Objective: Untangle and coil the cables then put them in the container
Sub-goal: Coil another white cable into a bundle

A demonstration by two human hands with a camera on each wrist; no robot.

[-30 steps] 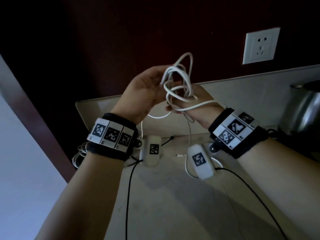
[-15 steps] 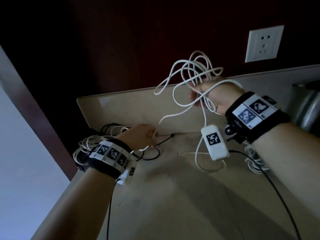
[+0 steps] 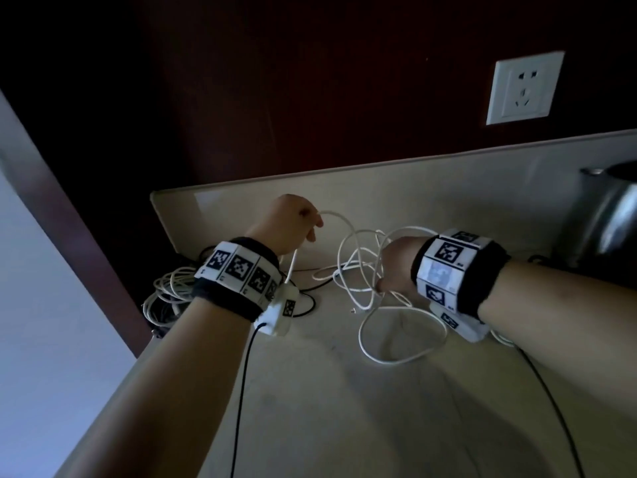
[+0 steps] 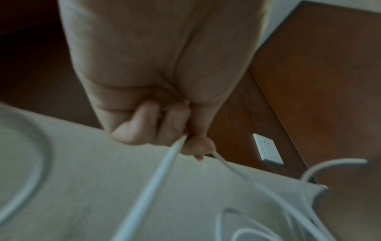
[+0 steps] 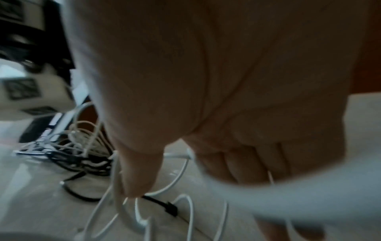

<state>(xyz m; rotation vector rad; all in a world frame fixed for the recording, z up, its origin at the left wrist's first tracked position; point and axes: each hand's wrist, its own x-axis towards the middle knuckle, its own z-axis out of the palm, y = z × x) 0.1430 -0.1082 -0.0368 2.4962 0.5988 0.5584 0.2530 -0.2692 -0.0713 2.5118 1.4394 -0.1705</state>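
Observation:
A long white cable [image 3: 360, 334] hangs tangled between my two hands above the beige counter [image 3: 344, 408]. My left hand [image 3: 312, 225] is raised at the back left and pinches one strand of it, seen close in the left wrist view as fingers and thumb [image 4: 185, 137] closed on the white cable [image 4: 156, 177]. My right hand [image 3: 386, 281] is low over the counter and holds several loose loops of the same cable. In the right wrist view the loops of the white cable [image 5: 116, 179] drape round the thumb and curled fingers [image 5: 185, 171]. One big loop lies on the counter.
A heap of white and black cables [image 3: 169, 291] lies at the counter's back left corner, beside a loose black cable [image 3: 306, 305]. A metal pot [image 3: 606, 219] stands at the far right. A wall socket [image 3: 524, 88] sits above the backsplash. Black sensor leads run from both wrists.
My left hand has risen from the counter, pulling a strand of the white cable up. My right hand has dropped with the loops from in front of the wall to just above the counter.

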